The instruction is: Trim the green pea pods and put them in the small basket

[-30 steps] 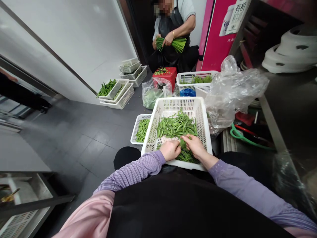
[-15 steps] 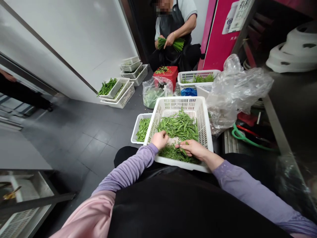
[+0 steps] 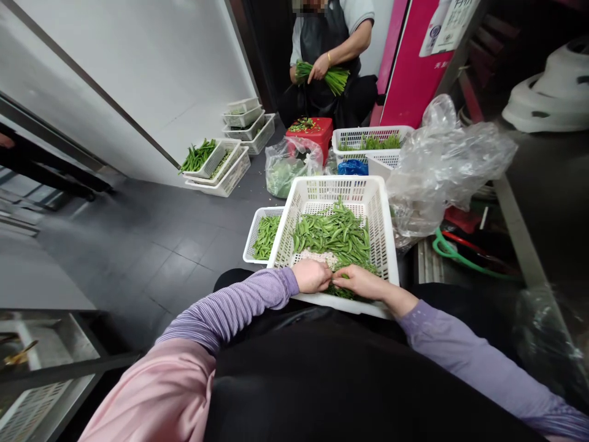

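A large white slotted basket [image 3: 338,180] rests in front of my body. Green pea pods [image 3: 334,233] are heaped over its far and middle part, and darker green scraps [image 3: 352,293] lie along its near side, partly under my hands. My left hand [image 3: 313,276] is closed in a pinch, its fingertips against those of my right hand; what it pinches is hidden. My right hand [image 3: 361,282] is closed too, thumb and fingers together on a pea pod that is mostly covered. To the left stands a smaller white basket [image 3: 248,245] with more pods [image 3: 265,235].
Opposite sits a person [image 3: 322,49] holding green stalks [image 3: 335,78] above a red stool [image 3: 313,132]. Stacked white baskets [image 3: 230,175] stand by the wall. Clear plastic bags [image 3: 446,166] crowd the right side, near a green handle [image 3: 448,248]. Another person's legs [image 3: 55,169] show far left.
My left hand has moved right and down until its fingertips meet my right hand's. The pod seen in my right hand is now mostly hidden. The person at far left has shifted slightly.
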### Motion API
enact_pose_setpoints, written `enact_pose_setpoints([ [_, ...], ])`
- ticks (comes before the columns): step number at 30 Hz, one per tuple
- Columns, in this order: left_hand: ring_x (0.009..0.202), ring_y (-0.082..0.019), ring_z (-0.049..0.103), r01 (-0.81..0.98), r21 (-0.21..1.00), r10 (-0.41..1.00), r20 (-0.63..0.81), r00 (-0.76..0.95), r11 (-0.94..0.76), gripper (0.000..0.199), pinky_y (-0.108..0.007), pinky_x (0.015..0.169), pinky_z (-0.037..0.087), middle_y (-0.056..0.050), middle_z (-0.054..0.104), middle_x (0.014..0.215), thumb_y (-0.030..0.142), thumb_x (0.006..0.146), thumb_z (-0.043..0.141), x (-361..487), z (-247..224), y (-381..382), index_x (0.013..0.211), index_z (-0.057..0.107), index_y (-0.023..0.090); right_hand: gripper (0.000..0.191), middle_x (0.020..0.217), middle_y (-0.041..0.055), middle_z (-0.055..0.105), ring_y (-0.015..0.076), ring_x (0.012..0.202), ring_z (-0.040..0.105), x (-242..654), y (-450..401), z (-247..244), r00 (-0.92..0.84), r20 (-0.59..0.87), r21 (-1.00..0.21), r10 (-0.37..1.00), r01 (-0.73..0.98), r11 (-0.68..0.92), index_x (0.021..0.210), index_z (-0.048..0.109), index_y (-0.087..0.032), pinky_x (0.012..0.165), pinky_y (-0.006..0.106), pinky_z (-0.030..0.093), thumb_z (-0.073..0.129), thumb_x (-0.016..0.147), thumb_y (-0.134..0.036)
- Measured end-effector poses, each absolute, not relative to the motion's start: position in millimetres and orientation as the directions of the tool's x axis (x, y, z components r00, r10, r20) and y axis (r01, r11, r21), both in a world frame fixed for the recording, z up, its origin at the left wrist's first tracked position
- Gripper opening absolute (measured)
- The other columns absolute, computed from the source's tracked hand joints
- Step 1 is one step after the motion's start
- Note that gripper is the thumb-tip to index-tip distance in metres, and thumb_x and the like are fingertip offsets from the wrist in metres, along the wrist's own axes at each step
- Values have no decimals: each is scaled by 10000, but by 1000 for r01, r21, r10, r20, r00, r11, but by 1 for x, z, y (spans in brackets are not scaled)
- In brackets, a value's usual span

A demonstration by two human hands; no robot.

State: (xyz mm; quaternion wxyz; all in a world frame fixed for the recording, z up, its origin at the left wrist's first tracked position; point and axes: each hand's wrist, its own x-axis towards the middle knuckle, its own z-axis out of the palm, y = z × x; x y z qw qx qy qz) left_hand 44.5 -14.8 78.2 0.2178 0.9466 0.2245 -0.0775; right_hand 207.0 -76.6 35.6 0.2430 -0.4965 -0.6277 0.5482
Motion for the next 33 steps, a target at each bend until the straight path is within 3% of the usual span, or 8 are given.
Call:
enact_pose_setpoints([
  [3,595,-103,540,654,566,642,-263,720,-501,248,-212,611,439,-33,585,662,229,795,382,45,59,-7,795,611,131,215,693,29,601,156,678,517,205,-73,37,-226,-15,-878,974,469,95,649,607,-190,671,296,383,453,774,-272],
  [6,501,-97,522,834,514,723,-499,479,-198,280,-209,537,436,-10,573,601,197,790,377,37,35,-2,947,602,140,203,741,57,596,182,731,531,213,-64,36,140,22,-918,990,396,-36,731,606,-182,716,332,405,447,766,-303],
  [11,841,-179,579,876,262,631,-614,474,-404,394,-268,772,435,-41,620,900,186,642,594,35,12,13,1031,591,249,178,673,7,516,97,508,487,237,-47,39,330,-368,-905,869,-342,-253,778,545,-163,503,257,428,533,684,-314],
  [16,906,-216,566,889,67,803,-402,440,-454,302,-308,783,437,-135,576,984,285,807,412,87,4,49,1025,562,138,251,488,-99,286,35,362,248,231,-45,37,153,-476,-789,866,-508,-345,832,541,-157,340,175,191,601,620,-278],
  [21,890,-207,575,866,35,784,-407,468,-499,289,-306,757,447,-160,550,993,189,818,370,116,-3,69,1033,548,112,304,450,-101,256,55,351,235,227,-39,27,99,-437,-859,894,-340,-382,870,570,-153,351,198,201,545,697,-402],
  [24,884,-209,575,839,21,766,-396,506,-543,287,-318,758,443,-156,542,992,200,834,341,107,4,61,1000,560,119,266,504,-23,461,109,426,412,231,-34,23,214,-304,-942,928,75,-326,862,622,-178,424,245,331,476,753,-371],
  [28,828,-221,578,731,46,685,-316,657,-680,287,-343,728,442,-137,577,895,243,843,328,86,28,38,955,563,121,284,939,45,641,203,799,573,223,-36,20,100,-42,-723,994,683,-100,1024,599,-271,666,303,411,498,759,-263],
  [33,708,-178,575,716,280,671,-251,698,-640,277,-282,672,438,-87,608,739,365,801,437,66,54,20,772,591,137,211,914,41,642,196,789,591,212,-44,22,-101,-49,-515,994,855,61,968,584,-251,632,271,390,464,799,-293],
])
